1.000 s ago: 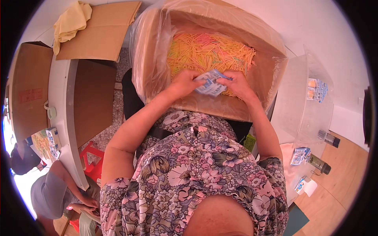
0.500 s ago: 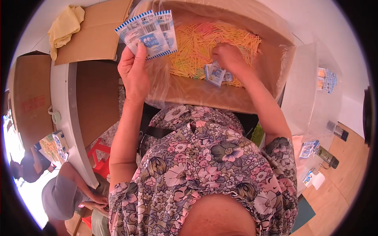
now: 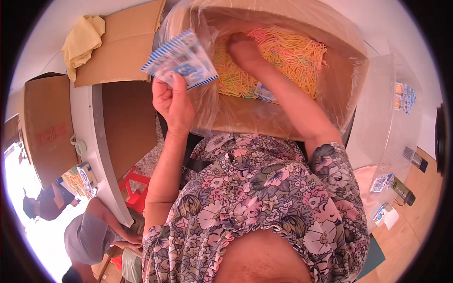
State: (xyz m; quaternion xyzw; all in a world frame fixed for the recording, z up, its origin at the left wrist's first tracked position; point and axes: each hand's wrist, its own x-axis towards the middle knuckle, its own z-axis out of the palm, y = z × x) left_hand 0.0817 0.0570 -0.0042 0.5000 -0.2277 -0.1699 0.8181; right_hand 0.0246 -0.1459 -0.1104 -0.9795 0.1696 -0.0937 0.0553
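Left hand [image 3: 174, 106] is up at the left of the box [image 3: 347, 85], its thumb and fingers pinching blue-striped packets [image 3: 181, 59] by the near edge; looks like a small stack, can't get a count. Right hand [image 3: 245, 53] is curled over the far left of the sticks [image 3: 290, 63]; its fingertips are hidden and blurred, so can't tell if they hold anything. One loose packet [image 3: 265, 93] lies on the sticks by the near wall, partly behind the right forearm. Handling: keep the left pinch light but square on the edge, else slick film probably fans or slips. Hold that stack clear of the liner [image 3: 204, 106], which could snag it. Work the right hand from above with little force; sticks are thin and likely snap. Keep the forearm high, or it may drag the loose packet under.
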